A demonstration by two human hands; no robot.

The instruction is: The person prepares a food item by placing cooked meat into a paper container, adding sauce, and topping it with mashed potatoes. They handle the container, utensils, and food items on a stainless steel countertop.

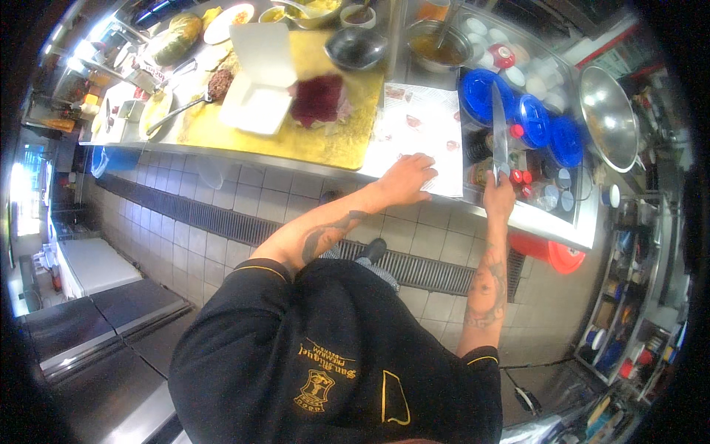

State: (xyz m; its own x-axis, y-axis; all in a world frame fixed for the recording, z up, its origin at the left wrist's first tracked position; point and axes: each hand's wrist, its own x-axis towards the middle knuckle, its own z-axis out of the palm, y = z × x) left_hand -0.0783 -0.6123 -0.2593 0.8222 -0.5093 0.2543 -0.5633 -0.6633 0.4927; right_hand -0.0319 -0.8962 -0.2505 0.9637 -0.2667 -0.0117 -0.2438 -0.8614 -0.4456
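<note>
My right hand (499, 194) is closed around the handle of a large kitchen knife (500, 137). Its broad blade points away from me, over containers to the right of the paper. My left hand (408, 177) rests at the near edge of a white printed paper sheet (425, 133), fingers spread and thumb apart, holding nothing. Left of the paper lies a yellow cutting board (347, 137). On it are a pile of dark red food (318, 100), too blurred to name, and a white takeaway box (262, 55) with its lid up.
A black bowl (355, 49) sits at the board's far edge. Blue lids (486, 96), bottles and jars crowd the counter's right side, near a metal bowl (609, 118). A pot (436, 46) stands behind the paper. On the floor is a red tub (551, 253).
</note>
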